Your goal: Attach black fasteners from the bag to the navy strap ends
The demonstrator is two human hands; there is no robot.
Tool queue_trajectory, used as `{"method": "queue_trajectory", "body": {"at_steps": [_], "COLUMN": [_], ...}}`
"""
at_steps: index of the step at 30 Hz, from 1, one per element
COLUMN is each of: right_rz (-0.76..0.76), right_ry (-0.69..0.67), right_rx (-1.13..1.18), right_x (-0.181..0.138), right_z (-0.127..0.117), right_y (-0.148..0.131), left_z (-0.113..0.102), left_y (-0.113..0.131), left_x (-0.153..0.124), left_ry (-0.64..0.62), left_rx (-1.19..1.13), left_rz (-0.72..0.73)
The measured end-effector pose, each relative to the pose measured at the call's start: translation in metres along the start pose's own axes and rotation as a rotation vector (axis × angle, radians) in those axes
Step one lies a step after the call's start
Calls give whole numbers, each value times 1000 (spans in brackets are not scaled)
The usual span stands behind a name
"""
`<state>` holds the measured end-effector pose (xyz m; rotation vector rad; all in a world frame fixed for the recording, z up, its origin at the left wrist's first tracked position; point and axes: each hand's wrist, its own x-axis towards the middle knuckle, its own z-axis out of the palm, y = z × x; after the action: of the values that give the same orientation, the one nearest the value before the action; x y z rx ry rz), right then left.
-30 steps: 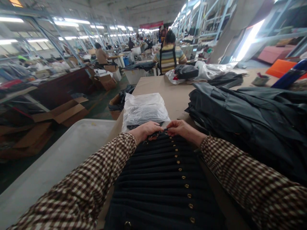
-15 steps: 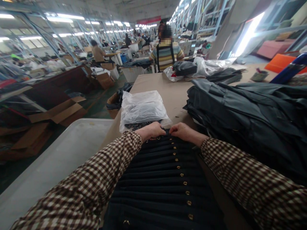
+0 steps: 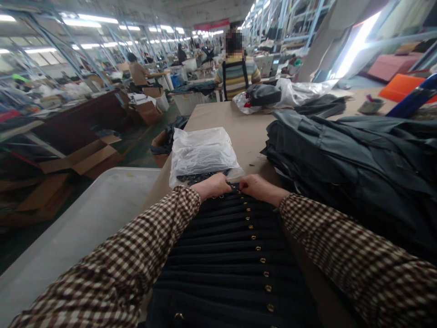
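Note:
A dark ribbed garment (image 3: 235, 255) with a row of small gold buttons lies lengthwise on the brown table (image 3: 246, 132) in front of me. My left hand (image 3: 212, 186) and my right hand (image 3: 256, 186) sit side by side at its far end, fingers curled and pinched on the fabric edge near the top button. Both arms wear checked sleeves. Just beyond my hands lies a clear plastic bag (image 3: 202, 154) with dark pieces showing under its near edge.
A big pile of dark garments (image 3: 355, 168) fills the table's right side. A pale plastic bin (image 3: 82, 228) stands at the left below the table edge. Cardboard boxes (image 3: 85, 157) lie on the floor. A person in a striped top (image 3: 237, 75) works at the far end.
My hands stay pinched at the garment's top edge, shifting only slightly. The view has tilted a little, so everything sits marginally higher in frame.

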<state>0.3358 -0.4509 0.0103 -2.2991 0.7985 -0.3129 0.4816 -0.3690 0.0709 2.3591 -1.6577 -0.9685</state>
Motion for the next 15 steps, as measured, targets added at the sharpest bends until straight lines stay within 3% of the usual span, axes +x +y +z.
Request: {"method": "queue_trajectory", "body": {"at_steps": [6, 15], "right_rz": [33, 134], "right_ry": [66, -9], "right_rx": [235, 922], "right_x": [-5, -13], "right_z": [-5, 3], "right_y": [-7, -36], "left_z": [-9, -8], "left_y": [-4, 3], "left_x": [-12, -33], "left_ry": [41, 12], "left_rx": [-99, -427], "left_rz": [11, 186]}}
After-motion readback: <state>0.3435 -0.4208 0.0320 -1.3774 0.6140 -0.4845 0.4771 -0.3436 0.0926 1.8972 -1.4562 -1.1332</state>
